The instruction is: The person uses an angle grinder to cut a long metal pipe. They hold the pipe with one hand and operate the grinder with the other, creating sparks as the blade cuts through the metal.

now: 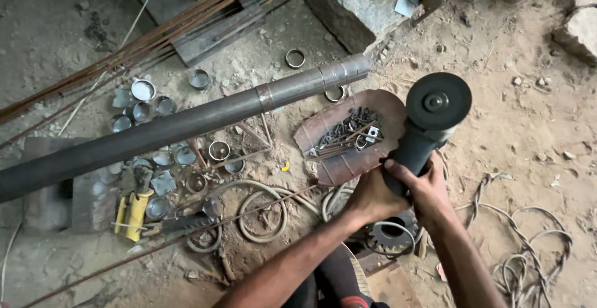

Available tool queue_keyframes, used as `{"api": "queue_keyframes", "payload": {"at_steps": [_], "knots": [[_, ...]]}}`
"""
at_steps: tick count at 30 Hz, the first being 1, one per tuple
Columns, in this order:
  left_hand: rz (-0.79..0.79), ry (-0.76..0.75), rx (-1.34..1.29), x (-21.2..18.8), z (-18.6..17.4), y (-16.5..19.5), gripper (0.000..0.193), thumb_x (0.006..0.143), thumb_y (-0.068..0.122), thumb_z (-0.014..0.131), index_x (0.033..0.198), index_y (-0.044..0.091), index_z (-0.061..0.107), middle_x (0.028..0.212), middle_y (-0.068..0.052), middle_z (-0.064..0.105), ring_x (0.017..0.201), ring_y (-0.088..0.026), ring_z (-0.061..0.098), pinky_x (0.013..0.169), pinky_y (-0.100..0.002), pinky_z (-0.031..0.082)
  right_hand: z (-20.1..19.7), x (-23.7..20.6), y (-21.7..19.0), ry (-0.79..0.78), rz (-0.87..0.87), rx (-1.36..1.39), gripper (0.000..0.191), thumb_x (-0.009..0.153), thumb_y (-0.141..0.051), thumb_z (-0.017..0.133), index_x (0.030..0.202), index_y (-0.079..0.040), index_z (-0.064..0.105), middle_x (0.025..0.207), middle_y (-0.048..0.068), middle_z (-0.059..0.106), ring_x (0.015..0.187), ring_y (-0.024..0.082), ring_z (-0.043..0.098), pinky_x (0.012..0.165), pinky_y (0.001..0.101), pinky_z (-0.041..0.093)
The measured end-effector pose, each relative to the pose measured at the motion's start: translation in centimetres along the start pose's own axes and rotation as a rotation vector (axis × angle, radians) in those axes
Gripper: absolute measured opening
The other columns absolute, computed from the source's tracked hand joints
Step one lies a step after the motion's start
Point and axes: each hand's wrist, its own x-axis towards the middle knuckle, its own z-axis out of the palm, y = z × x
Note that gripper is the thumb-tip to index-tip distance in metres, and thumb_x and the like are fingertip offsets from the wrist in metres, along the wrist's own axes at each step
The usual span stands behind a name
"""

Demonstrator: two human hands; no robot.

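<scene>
Gripping one grinder (429,118), two hands (404,193)

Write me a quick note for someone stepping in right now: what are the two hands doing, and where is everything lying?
Left hand: wrapped around the dark grey body of the angle grinder.
Right hand: also gripping that body, just behind the round black disc, which is held above the sandy ground and touches nothing.
Long dark steel pipe: lies slantwise to the left, apart from the disc.
Rusty curved metal plate: sits under the grinder, with small dark metal bits piled on it.
Short cut metal rings: scattered under and around the pipe.
Done or left: no sparks show, and I cannot tell whether the disc spins.
</scene>
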Motion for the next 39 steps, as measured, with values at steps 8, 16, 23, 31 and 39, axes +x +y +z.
{"api": "queue_keyframes", "payload": {"at_steps": [8, 16, 23, 31, 39], "knots": [[-0.162, -0.317, 0.108, -6.1, -13.5, -3.0, 0.043, 0.086, 0.020, 0.072, 0.127, 0.008, 0.068, 0.118, -0.009, 0.075, 0.104, -0.020, 0.074, 0.090, -0.029, 0.059, -2.0, 3.6, -1.1, 0.149, -0.198, -0.274, 0.063, 0.071, -0.019, 0.076, 0.126, 0.001, 0.055, 0.104, 0.016, 0.069, 0.085, 0.024, 0.069, 0.077, 0.0396, 0.059], [-0.052, 0.336, 1.059, -11.5, -35.5, 0.5, 0.067, 0.066, 0.032, 0.093, 0.126, 0.015, 0.066, 0.132, -0.019, 0.063, 0.129, -0.037, 0.051, 0.108, -0.059, 0.040, -0.3, 6.7, -2.8, 0.046, -0.109, -0.513, 0.073, 0.068, -0.023, 0.075, 0.133, -0.001, 0.052, 0.100, 0.018, 0.067, 0.079, 0.028, 0.068, 0.071, 0.0437, 0.062], [-0.578, 0.022, 1.028, -9.6, -44.0, -0.6, 0.098, 0.054, 0.045, 0.097, 0.134, 0.004, 0.056, 0.128, -0.021, 0.067, 0.117, -0.035, 0.068, 0.103, -0.049, 0.056, 0.6, 8.8, -1.3, 0.049, -0.241, -0.554, 0.062, 0.069, -0.024, 0.080, 0.123, 0.000, 0.061, 0.102, 0.017, 0.073, 0.085, 0.028, 0.071, 0.081, 0.0407, 0.060], [-0.891, -0.177, 0.930, -7.9, -46.3, -4.7, 0.114, 0.055, 0.054, 0.091, 0.150, 0.011, 0.046, 0.126, -0.024, 0.069, 0.113, -0.038, 0.071, 0.097, -0.054, 0.058, 0.3, 10.9, 0.4, 0.074, -0.214, -0.676, 0.063, 0.069, -0.027, 0.082, 0.121, 0.000, 0.059, 0.101, 0.018, 0.071, 0.084, 0.029, 0.071, 0.079, 0.0441, 0.060], [-0.825, -0.209, 0.904, -7.9, -46.6, -5.7, 0.066, 0.063, 0.046, 0.086, 0.112, 0.002, 0.075, 0.084, -0.019, 0.079, 0.072, -0.031, 0.073, 0.071, -0.047, 0.059, -0.3, 10.8, 0.7, 0.079, -0.309, -0.796, 0.062, 0.072, -0.026, 0.083, 0.120, 0.000, 0.056, 0.097, 0.022, 0.072, 0.083, 0.032, 0.071, 0.078, 0.0464, 0.057]]}}
